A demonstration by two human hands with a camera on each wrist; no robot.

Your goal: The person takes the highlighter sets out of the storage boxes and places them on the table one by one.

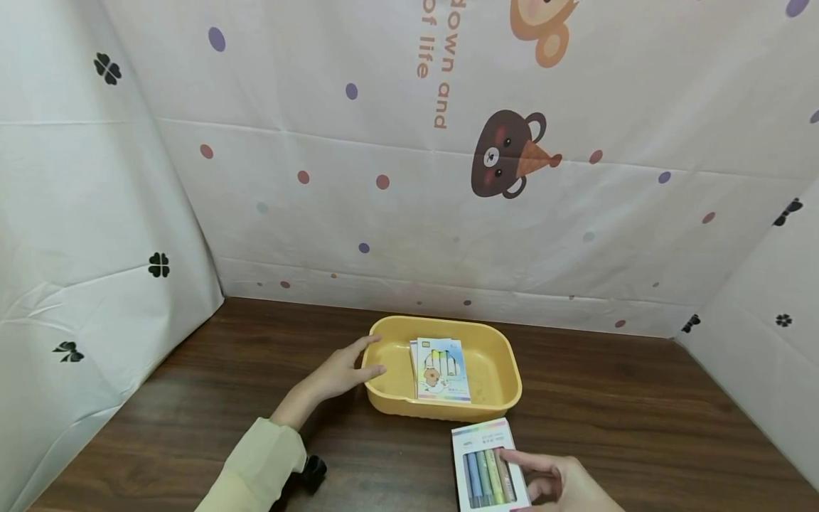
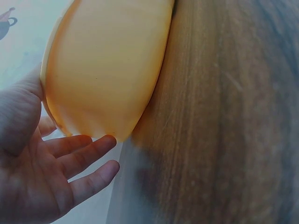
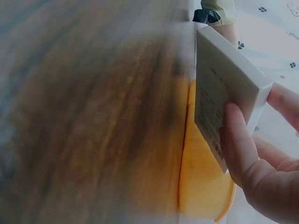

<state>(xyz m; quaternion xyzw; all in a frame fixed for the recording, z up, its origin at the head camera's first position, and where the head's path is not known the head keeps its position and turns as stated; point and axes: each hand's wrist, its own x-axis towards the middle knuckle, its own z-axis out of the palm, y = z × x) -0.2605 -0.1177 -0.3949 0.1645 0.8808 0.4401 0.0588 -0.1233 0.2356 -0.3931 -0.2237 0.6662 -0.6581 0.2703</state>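
Note:
My right hand grips a white box of coloured markers, thumb on one face and fingers on the other. Through the box's window, blue, green, yellow and brownish markers show. In the right wrist view the printed back of this box is turned to the camera, above the table. My left hand is at the left end of a yellow plastic basin, its thumb and forefinger over the rim. The left wrist view has its other fingers spread, loosely straight along the outer wall. Inside the basin lie stacked marker packs, the top one light blue.
A dark brown wooden table carries the basin. White patterned cloth rises behind the table and along both sides. A black band is at the left sleeve.

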